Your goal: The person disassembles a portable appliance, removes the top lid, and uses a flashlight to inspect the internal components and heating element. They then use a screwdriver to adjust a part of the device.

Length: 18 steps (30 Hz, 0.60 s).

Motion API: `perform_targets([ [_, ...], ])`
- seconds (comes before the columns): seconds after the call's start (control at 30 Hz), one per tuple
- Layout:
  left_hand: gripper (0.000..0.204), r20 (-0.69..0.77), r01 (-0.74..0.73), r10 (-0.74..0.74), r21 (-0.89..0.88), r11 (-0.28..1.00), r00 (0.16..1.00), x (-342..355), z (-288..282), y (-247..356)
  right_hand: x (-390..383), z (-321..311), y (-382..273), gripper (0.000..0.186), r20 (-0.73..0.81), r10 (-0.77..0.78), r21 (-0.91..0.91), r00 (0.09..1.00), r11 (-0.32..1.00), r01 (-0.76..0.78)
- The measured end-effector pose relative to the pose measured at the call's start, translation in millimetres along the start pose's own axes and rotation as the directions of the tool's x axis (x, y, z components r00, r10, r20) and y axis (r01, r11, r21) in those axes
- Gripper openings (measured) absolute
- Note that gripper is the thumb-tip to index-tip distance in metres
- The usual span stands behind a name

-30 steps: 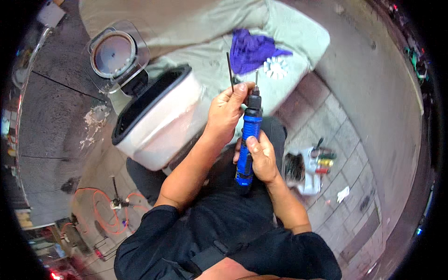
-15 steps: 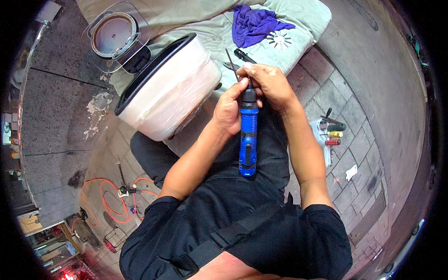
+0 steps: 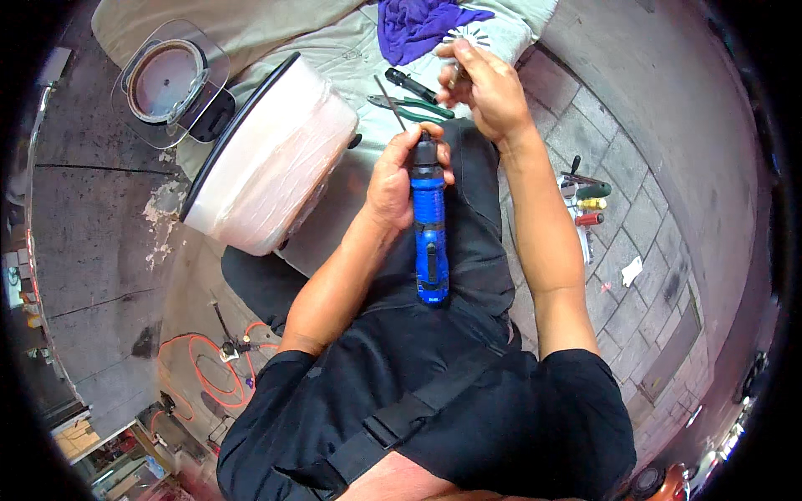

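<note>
My left hand [image 3: 394, 179] is wrapped round the dark nose of a blue cordless screwdriver [image 3: 430, 225]. A thin dark metal rod [image 3: 390, 102] sticks out past its thumb, pointing up and left. My right hand [image 3: 494, 93] is raised to the right, apart from the screwdriver, with its fingers curled in; whatever they hold is too small or hidden to name. Just beyond its fingertips lies a white disc with dark radial marks [image 3: 469, 35], partly covered by the hand. Green-handled pliers [image 3: 418, 106] and a black flashlight-like tube [image 3: 409, 84] lie on the cloth between my hands.
A large white, plastic-wrapped appliance body with a black rim [image 3: 271, 159] lies tilted at the left. Behind it is a clear-edged lid [image 3: 167, 79]. A purple cloth [image 3: 409, 29] rests on the pale padding [image 3: 334, 42]. Screwdrivers [image 3: 591, 204] lie at the right; an orange cord [image 3: 200, 367] coils at lower left.
My right hand has left the screwdriver's tip and moved up to the white disc. My left hand keeps the screwdriver and rod. The view has shifted slightly, and the pliers show more fully.
</note>
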<state>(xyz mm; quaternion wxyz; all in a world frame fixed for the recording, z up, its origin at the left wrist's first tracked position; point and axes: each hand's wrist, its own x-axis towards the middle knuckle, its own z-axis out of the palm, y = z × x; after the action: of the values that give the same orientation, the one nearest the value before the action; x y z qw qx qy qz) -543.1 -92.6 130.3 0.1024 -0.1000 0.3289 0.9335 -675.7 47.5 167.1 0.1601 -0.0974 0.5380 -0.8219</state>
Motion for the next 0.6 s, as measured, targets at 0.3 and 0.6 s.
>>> perform_targets([
  [0.3, 0.042, -0.061, -0.034, 0.031, -0.048, 0.998, 0.998, 2.0, -14.3, 17.1, 49.2, -84.6, 72.8, 0.038, -0.146, 0.081, -0.835, 0.986, 0.525, -0.167],
  [0.6, 0.045, -0.058, -0.027, 0.030, 0.055, 0.998, 0.998, 15.0, -11.5, 23.8, 105.5, -39.5, 77.9, 0.048, -0.035, -0.074, -0.995, 0.997, 0.099, -0.027],
])
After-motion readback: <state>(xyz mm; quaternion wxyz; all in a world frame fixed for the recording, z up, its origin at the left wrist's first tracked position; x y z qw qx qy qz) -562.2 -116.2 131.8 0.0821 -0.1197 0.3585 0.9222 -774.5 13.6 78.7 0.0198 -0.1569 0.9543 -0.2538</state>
